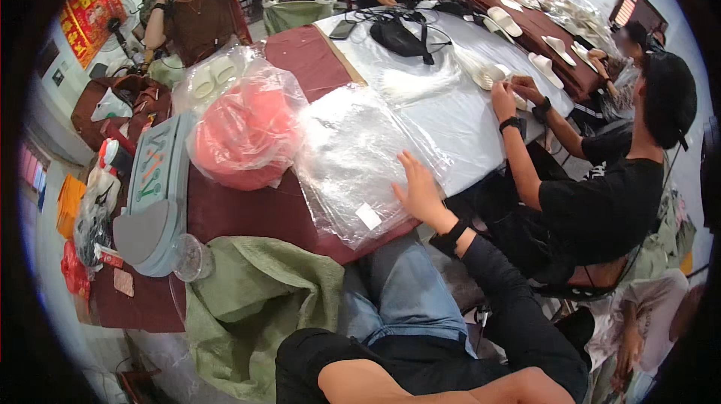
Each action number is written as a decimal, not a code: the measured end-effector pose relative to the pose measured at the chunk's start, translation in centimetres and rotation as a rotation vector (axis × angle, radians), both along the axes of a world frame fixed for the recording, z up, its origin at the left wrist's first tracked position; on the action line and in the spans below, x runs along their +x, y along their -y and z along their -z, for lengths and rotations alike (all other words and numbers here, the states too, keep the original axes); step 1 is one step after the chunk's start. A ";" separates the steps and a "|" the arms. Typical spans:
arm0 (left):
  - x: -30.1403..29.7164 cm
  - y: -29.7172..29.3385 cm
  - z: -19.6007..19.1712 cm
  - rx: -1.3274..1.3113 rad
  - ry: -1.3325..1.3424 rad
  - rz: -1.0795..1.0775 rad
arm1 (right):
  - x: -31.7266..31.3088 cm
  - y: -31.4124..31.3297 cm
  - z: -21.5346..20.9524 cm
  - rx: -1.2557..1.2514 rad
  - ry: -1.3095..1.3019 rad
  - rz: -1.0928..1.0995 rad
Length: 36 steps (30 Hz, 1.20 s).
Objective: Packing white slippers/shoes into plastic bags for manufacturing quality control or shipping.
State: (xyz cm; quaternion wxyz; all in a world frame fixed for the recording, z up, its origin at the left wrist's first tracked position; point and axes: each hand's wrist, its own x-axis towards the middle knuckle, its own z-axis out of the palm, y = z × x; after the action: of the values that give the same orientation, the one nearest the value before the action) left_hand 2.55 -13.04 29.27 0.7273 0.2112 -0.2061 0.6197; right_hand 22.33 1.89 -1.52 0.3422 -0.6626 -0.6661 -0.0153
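Observation:
My right hand (419,194) is at the near right edge of a flat stack of clear plastic bags (353,141). Its fingers are spread and nothing is in them; whether the fingertips touch the plastic I cannot tell. A small white label (368,215) lies on the bags' near end. Left of the stack sits a coral-red bundle (244,134) wrapped in clear plastic, with pale slippers (216,77) in plastic behind it. My left arm (360,383) shows bare at the lower edge, but its hand does not come into view.
A grey-blue case (154,179) and a clear cup (192,257) stand at the left. A green sack (263,299) hangs at the table's near edge. A co-worker (601,194) at the right handles a slipper (492,75). Beyond lie white strands (409,85) and a black bag (398,34).

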 end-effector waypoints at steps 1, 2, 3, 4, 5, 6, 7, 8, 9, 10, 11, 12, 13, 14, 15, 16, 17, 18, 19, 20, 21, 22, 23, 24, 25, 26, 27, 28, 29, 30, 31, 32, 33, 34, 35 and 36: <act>0.1 -0.1 0.1 -0.001 0.004 0.017 | 1.1 -0.2 0.0 -0.006 0.000 0.010; 0.2 -0.2 0.2 -0.001 0.008 0.032 | 2.2 -0.3 -0.1 0.016 0.013 0.038; 0.3 -0.2 0.2 -0.001 0.014 0.045 | 3.5 -0.4 0.0 0.038 0.027 0.064; 0.4 -0.2 0.2 0.000 0.019 0.057 | 4.8 -0.6 0.1 0.054 0.020 0.075; 0.2 -0.2 0.3 0.002 0.020 0.064 | 5.5 -0.8 -0.1 0.051 0.016 0.074; 0.1 -0.3 0.4 0.005 0.021 0.071 | 6.1 -0.9 -0.4 0.025 0.004 0.107; 0.0 -0.3 0.5 0.007 0.024 0.083 | 6.9 -0.9 -0.5 -0.002 -0.006 0.144; -0.1 -0.3 0.6 0.011 0.028 0.096 | 7.5 -0.9 -0.6 0.002 0.007 0.167; -0.2 -0.4 0.6 0.016 0.033 0.110 | 8.0 -0.9 -0.7 0.002 0.008 0.174; -0.2 -0.4 0.7 0.022 0.040 0.126 | 8.6 -0.9 -0.9 0.014 0.010 0.174; -0.2 -0.4 0.7 0.029 0.048 0.145 | 9.1 -0.7 -1.0 0.027 0.014 0.176; -0.3 -0.5 0.9 0.033 0.053 0.158 | 9.4 -0.6 -1.0 0.031 0.018 0.189; -0.5 -0.8 1.3 0.107 -0.006 0.277 | 10.0 -0.7 -0.8 0.036 -0.004 0.180; -0.8 -1.1 1.6 0.186 -0.066 0.394 | 10.3 -0.8 -0.9 0.044 -0.029 0.170; -1.2 -1.5 2.0 0.196 -0.057 0.414 | 10.4 -0.8 -1.0 0.053 -0.020 0.190; -1.5 -2.1 2.6 0.242 -0.116 0.381 | 10.7 -0.7 -0.9 0.041 -0.050 0.185; -2.1 -2.6 3.0 0.288 -0.176 0.347 | 10.9 -0.5 -0.9 0.029 -0.083 0.181; -3.2 -2.6 2.7 0.271 -0.268 0.348 | 11.3 -0.4 -1.1 0.030 -0.049 0.194; -4.3 -2.3 2.2 0.243 -0.371 0.331 | 11.1 -0.2 -1.4 0.026 -0.048 0.206; -3.9 -1.9 2.7 0.240 -0.369 0.342 | 11.2 -0.2 -1.9 0.012 -0.146 0.191; -3.1 -1.3 3.4 0.243 -0.233 0.282 | 11.3 -0.2 -2.4 -0.003 -0.246 0.173; -2.4 -1.0 3.6 0.248 -0.098 0.213 | 11.8 -0.3 -3.1 -0.011 -0.257 0.210; -2.4 -0.9 3.6 0.246 -0.099 0.209 | 12.0 0.0 -3.5 -0.013 -0.258 0.206; -2.3 -1.0 3.4 0.247 -0.098 0.203 | 12.2 0.4 -3.9 -0.039 -0.361 0.234; -2.1 -1.2 3.2 0.253 -0.091 0.205 | 12.8 0.9 -4.3 -0.060 -0.459 0.268; -1.9 -1.4 2.9 0.260 -0.085 0.204 | 13.4 1.0 -4.3 -0.050 -0.459 0.278; -1.8 -1.6 2.7 0.267 -0.078 0.203 | 13.9 1.0 -4.5 -0.046 -0.455 0.276; -1.7 -1.7 2.5 0.274 -0.071 0.205 | 14.7 1.3 -4.4 -0.042 -0.471 0.308; -1.8 -1.8 2.6 0.277 -0.066 0.208 | 15.3 1.5 -4.5 -0.037 -0.485 0.339; -2.2 -1.8 2.7 0.269 -0.091 0.212 | 16.1 1.4 -4.4 -0.001 -0.485 0.342; -2.5 -2.0 2.9 0.263 -0.116 0.216 | 16.8 1.5 -4.2 0.006 -0.480 0.345; -3.1 -2.3 3.2 0.271 -0.110 0.220 | 17.4 1.6 -4.2 0.016 -0.498 0.367; -3.9 -3.0 3.5 0.246 -0.192 0.301 | 17.9 1.6 -4.3 0.028 -0.514 0.390; -4.2 -3.4 3.9 0.226 -0.273 0.381 | 18.2 1.4 -4.3 0.044 -0.506 0.393; -3.6 -3.9 5.2 0.206 -0.353 0.231 | 18.3 1.1 -4.2 0.060 -0.596 0.398; -2.7 -4.7 7.0 0.185 -0.432 0.075 | 17.9 0.5 -4.2 0.075 -0.688 0.395</act>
State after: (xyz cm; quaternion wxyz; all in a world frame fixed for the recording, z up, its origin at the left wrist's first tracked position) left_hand -0.14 -8.33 22.31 0.7545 0.3966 -0.1093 0.5114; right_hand 40.23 1.36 2.70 0.5598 -0.7315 -0.3711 0.1178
